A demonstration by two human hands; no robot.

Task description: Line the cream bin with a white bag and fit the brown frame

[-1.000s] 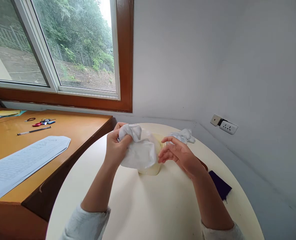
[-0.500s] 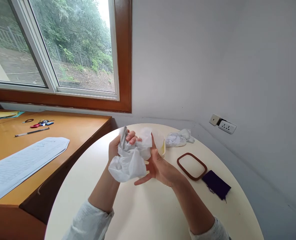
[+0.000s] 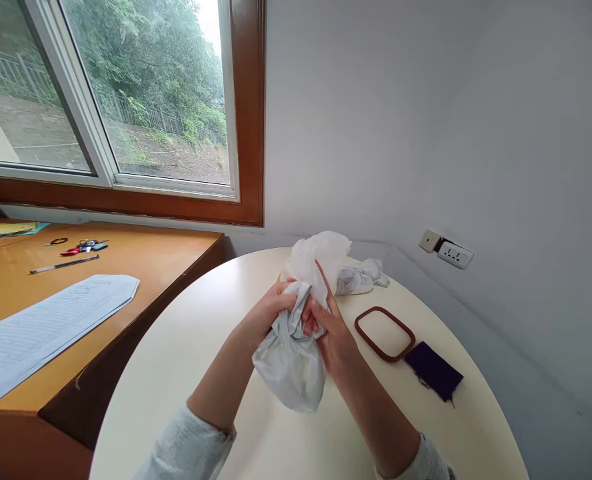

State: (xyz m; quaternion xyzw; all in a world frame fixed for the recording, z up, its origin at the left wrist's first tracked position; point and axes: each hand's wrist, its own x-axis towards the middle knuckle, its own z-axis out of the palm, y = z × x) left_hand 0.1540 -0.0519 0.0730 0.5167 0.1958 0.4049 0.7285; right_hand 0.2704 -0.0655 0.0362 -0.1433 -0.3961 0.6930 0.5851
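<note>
Round cream table: crumpled white plastic bag is pinched at its neck by left hand & right hand, pressed together; oval brown hoop lies just right of right hand.

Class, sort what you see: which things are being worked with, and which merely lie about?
In hand:
left hand
right hand
white plastic bag, gripped by both hands

Lying about:
crumpled white bag
brown hoop
dark purple cloth
papers
pen
</note>
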